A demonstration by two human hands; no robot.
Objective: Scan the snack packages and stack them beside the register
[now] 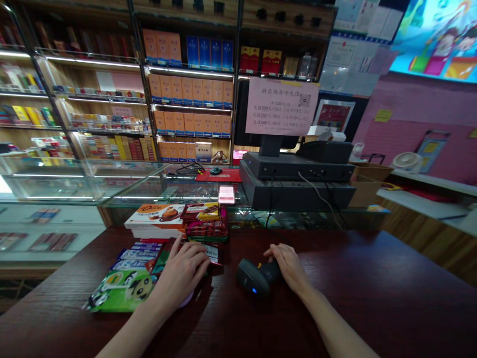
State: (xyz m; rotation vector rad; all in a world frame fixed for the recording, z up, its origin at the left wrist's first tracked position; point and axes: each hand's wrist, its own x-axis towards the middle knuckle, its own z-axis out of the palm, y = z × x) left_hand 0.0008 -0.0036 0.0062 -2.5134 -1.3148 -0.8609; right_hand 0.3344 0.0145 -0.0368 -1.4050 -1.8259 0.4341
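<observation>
Left hand [184,271] flat, fingers open, pressing a barcoded snack packet [212,253]; right hand [288,266] closed around barcode scanner [257,277] handle — "Dove" box [156,216] behind.

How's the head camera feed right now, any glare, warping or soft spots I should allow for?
Head view: shelf light strips blow out and mirror in the glass counter; wide-angle bends the shelf uprights; edges and background soft; a pink card glows overexposed. The dark wooden table is dim, but the left hand, right hand and scanner read clearly.
</observation>
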